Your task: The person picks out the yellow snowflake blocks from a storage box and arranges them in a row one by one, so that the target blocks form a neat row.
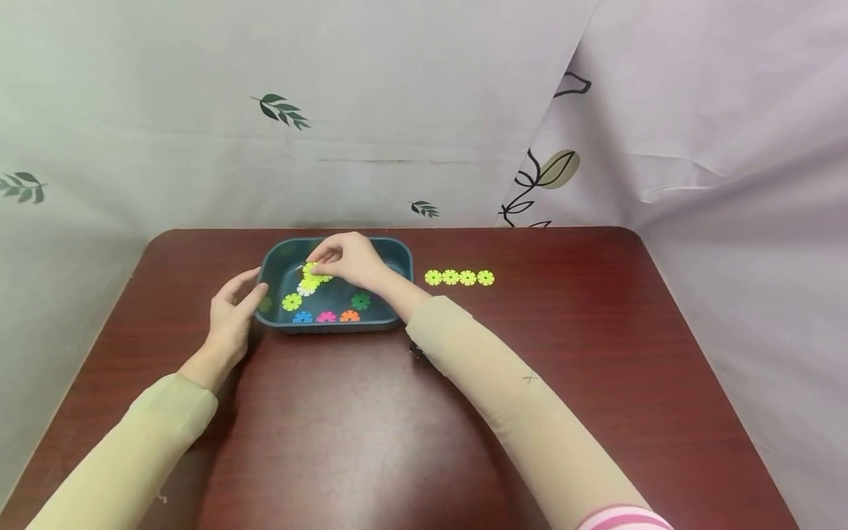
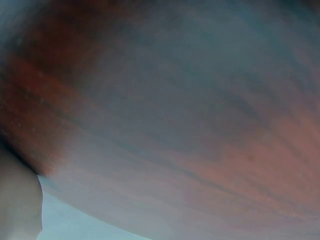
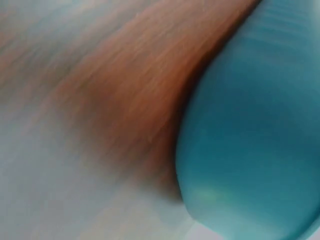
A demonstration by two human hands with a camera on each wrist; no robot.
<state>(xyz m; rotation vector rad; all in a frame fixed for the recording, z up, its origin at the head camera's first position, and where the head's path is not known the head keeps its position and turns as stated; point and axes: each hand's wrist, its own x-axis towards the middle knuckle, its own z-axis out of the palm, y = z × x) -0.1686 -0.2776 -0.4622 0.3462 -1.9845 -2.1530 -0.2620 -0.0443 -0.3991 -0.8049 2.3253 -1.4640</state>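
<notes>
A dark teal plastic basin [image 1: 338,326] stands at the back of the table, left of centre. My left hand [image 1: 230,318] holds its left side, thumb at the rim. Reaching inside, my right hand [image 1: 352,260] pinches a yellow snowflake-shaped building disc [image 1: 310,269] between thumb and fingers. More yellow discs and a white disc [image 1: 305,291] overlap just under it. Along the near inner side are a blue disc [image 1: 302,317], a pink disc [image 1: 326,317] and an orange disc [image 1: 350,316]; a green disc [image 1: 361,301] lies to their right. The basin's outer wall [image 3: 250,125] fills the right wrist view's right side.
Right of the basin, several yellow discs [image 1: 450,277] lie in a straight row on the reddish-brown table [image 1: 583,331]. A small black object [image 1: 416,350] shows beside the right sleeve. Patterned cloth [image 1: 371,110] hangs behind the table's back edge.
</notes>
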